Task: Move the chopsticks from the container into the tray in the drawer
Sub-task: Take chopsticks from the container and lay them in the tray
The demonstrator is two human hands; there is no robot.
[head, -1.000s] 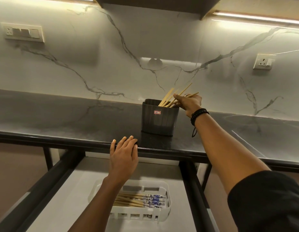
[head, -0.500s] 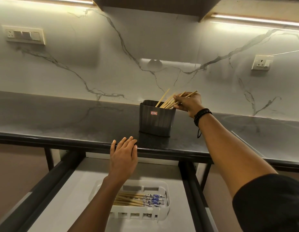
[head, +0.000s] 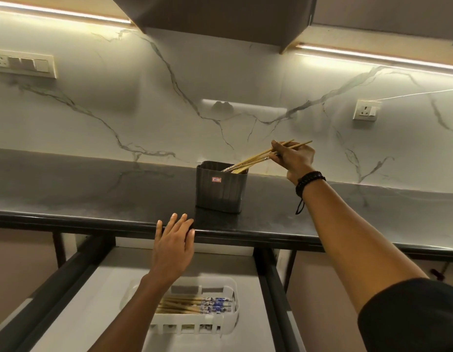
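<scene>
Dark countertop [head: 93,189] with a rounded front edge, and below it the open drawer [head: 88,285], pulled out toward the viewer between two dark side rails. The left hand [head: 174,247] lies flat on the countertop's front edge, fingers straight and slightly spread, holding nothing. The right hand [head: 295,158], with a black beaded bracelet [head: 309,179] at the wrist, pinches a few chopsticks [head: 256,157] near their upper ends; they slant down to the left, their lower ends inside the dark ribbed container [head: 221,186]. The container stands upright on the countertop, set back from the front edge and apart from the wall, with bare surface on both sides. In the drawer, the white slotted tray [head: 192,323] sits near the middle of the pale floor, partly crossed by the left forearm; stored chopsticks [head: 195,304] lie flat in it, patterned blue-and-white ends to the right. Behind the countertop rises a white, grey-veined marble wall [head: 144,110] carrying a switch plate [head: 23,63] at left and a socket [head: 366,110] at right — above, a dark cabinet [head: 220,19] flanked by light strips [head: 372,57].
</scene>
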